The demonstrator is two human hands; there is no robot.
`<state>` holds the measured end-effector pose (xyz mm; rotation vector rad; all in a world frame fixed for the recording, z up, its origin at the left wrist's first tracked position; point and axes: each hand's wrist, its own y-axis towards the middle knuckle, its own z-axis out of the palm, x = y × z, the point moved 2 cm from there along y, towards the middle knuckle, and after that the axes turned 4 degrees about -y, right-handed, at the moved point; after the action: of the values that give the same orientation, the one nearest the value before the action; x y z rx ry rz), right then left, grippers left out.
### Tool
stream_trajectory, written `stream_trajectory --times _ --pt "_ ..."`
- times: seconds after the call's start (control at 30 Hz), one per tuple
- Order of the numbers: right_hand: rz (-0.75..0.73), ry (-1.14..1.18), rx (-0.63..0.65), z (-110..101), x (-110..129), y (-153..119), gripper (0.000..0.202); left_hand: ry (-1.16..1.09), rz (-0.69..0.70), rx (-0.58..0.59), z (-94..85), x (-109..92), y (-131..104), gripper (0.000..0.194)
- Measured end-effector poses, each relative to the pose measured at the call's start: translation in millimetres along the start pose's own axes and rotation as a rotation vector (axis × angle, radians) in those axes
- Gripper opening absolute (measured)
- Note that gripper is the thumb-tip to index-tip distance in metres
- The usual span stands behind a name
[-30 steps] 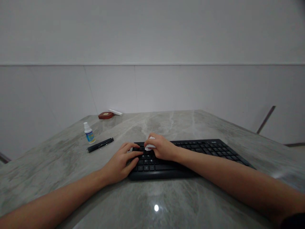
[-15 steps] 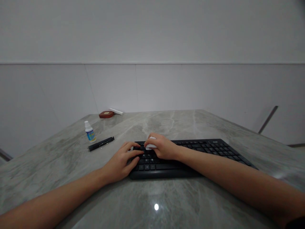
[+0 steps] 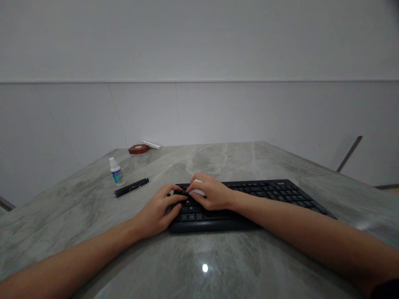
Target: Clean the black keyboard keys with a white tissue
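Note:
A black keyboard (image 3: 215,225) lies flat across the middle of the table. At its left end rests my left hand (image 3: 158,209), fingers apart on the edge and the leftmost keys, holding nothing. My right hand (image 3: 215,194) is over the upper left keys, its fingers closed on a crumpled white tissue (image 3: 198,192). The tissue is pressed down at the keys, partly hidden by the fingers. My right forearm crosses above the right part of the keyboard and covers some of it.
A small white-capped bottle (image 3: 117,174) with a blue and yellow label stands at the left of the grey marbled table (image 3: 77,203). Near it lies a black pen-like object (image 3: 131,187). A red-brown case (image 3: 138,149) and a flat white piece (image 3: 151,145) sit by the wall.
My right hand has shifted slightly, its fingers stretching a little further left and lower over the keys with the tissue. My left hand stays in place on the keyboard.

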<state>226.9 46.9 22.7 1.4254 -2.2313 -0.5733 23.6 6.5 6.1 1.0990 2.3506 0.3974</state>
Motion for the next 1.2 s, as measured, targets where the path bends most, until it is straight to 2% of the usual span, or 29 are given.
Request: stream_trajectory --times 0.27,0.43,0.73,1.2 --pt "0.102 0.046 -0.006 5.7 -7.9 -0.6 0.034 0.004 -0.001 -0.008 -1.3 -1.1 1.1 0.029" --pt "0.096 -0.023 0.003 3.9 -5.8 -0.2 0.034 -0.004 -0.002 -0.011 -1.8 -2.1 1.3 0.029" --pt "0.044 0.065 0.053 3.5 -2.0 -0.2 0.031 -0.010 -0.009 0.000 -2.1 -2.6 1.8 0.030" --pt "0.109 0.049 0.074 5.5 -4.0 -0.8 0.033 -0.010 -0.008 0.004 -1.0 -1.4 1.6 0.030"
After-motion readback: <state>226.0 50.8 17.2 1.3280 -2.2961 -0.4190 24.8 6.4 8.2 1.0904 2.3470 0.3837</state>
